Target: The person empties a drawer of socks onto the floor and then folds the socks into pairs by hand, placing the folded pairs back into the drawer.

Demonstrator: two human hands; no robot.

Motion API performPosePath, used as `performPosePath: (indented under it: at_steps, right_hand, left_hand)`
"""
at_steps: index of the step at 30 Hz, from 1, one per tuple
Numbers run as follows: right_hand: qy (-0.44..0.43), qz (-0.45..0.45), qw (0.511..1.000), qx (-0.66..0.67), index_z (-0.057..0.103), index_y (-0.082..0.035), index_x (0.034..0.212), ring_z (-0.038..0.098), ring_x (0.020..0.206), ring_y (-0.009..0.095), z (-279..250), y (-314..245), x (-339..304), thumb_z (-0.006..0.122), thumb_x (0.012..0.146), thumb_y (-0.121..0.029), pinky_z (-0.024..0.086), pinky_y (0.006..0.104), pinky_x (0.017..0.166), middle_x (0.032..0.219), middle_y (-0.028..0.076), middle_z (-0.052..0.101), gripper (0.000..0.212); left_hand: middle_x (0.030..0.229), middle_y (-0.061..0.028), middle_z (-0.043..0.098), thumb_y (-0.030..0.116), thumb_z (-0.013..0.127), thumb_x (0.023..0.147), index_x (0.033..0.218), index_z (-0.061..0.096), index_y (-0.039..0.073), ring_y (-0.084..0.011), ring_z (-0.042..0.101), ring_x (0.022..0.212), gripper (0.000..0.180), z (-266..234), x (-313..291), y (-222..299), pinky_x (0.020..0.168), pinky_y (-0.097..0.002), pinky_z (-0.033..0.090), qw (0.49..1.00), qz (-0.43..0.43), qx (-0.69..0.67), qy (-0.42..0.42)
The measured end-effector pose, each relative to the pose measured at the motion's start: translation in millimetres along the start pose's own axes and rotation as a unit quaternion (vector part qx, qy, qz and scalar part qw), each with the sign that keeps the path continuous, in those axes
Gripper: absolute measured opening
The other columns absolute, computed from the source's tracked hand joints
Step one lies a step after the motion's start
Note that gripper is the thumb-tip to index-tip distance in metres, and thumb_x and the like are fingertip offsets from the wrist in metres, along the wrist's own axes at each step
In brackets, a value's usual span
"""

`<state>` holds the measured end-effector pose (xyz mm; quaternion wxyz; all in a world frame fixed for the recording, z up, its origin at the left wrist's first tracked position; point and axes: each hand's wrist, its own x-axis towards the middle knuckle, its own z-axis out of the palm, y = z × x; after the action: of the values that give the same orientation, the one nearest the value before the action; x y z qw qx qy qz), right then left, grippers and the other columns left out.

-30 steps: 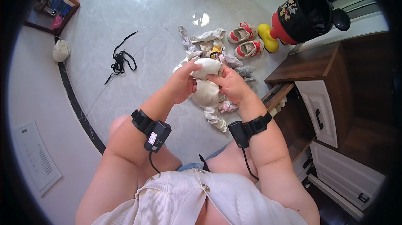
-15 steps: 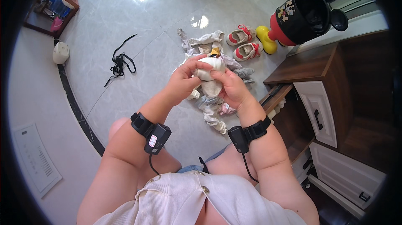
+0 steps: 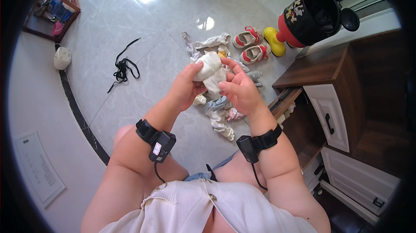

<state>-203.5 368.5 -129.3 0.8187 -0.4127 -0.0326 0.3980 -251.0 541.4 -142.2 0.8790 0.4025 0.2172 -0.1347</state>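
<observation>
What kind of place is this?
Likely a home with a small child: tiled floor, small shoes, a pile of little socks, and a wooden cabinet.

A small white label with a red mark is seen on the black device strapped to the left forearm. A flat white rectangular panel with rows of grey print is seen on the floor at the lower left. No packages or lit screens are seen.
</observation>
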Motion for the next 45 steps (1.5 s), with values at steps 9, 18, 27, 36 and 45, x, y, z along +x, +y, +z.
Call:
performPosePath:
  at_steps: [9, 18, 27, 36, 45]
  right_hand:
    - [-0.003, -0.082, 0.989, -0.123, 0.053, -0.004, 0.108, 0.059, 0.085, 0.009, -7, 1, -2, 0.068, 0.077, 0.001, 0.049, 0.0226, 0.075, 0.095, 0.004, 0.061, 0.034]
    - [0.071, -0.088, 0.974, -0.195, 0.056, -0.007, 0.086, 0.055, 0.071, 0.005, -9, 6, 3, 0.072, 0.075, -0.002, 0.046, 0.0195, 0.065, 0.078, -0.002, 0.059, 0.021]
    - [0.202, -0.189, 0.848, -0.453, 0.049, -0.007, 0.077, 0.056, 0.06, 0.017, -16, 12, 10, 0.069, 0.074, -0.007, 0.045, 0.0318, 0.055, 0.066, 0.002, 0.055, 0.021]
    - [0.128, -0.199, 0.894, -0.38, 0.045, -0.005, 0.109, 0.063, 0.072, 0.025, 3, 26, 9, 0.066, 0.077, -0.013, 0.05, 0.0338, 0.066, 0.078, 0.012, 0.063, 0.038]
    - [0.104, -0.123, 0.886, -0.435, 0.056, -0.002, 0.104, 0.063, 0.08, 0.018, 1, 1, 2, 0.07, 0.075, -0.023, 0.05, 0.0315, 0.071, 0.088, 0.011, 0.064, 0.039]
  left_hand:
    - [0.115, -0.0061, 0.057, 0.027, 0.057, 0.089, 0.127, 0.045, 0.003, -0.0116, 0.055, 0.1, 0.046, 2, 0, -5, 0.085, -0.0258, 0.045, 0.974, 0.094, 0.205, -0.035]
    - [0.109, -0.0041, 0.058, 0.035, 0.043, 0.096, 0.125, 0.045, 0.005, -0.0108, 0.057, 0.093, 0.042, 5, -3, -4, 0.076, -0.0253, 0.048, 0.992, 0.072, 0.089, -0.051]
    - [0.11, -0.0063, 0.055, 0.039, 0.044, 0.096, 0.123, 0.042, 0.006, -0.0107, 0.056, 0.092, 0.043, 7, -3, -12, 0.072, -0.0263, 0.05, 0.971, 0.081, 0.204, -0.095]
    - [0.114, -0.0093, 0.052, 0.027, 0.065, 0.087, 0.121, 0.033, 0.006, -0.0156, 0.054, 0.103, 0.051, -2, -4, -6, 0.08, -0.0283, 0.05, 0.977, 0.105, 0.166, -0.087]
    - [0.111, -0.0107, 0.057, 0.009, 0.074, 0.071, 0.129, 0.038, 0.006, -0.0189, 0.055, 0.106, 0.068, 11, 3, -9, 0.087, -0.0328, 0.046, 0.833, 0.245, 0.492, -0.062]
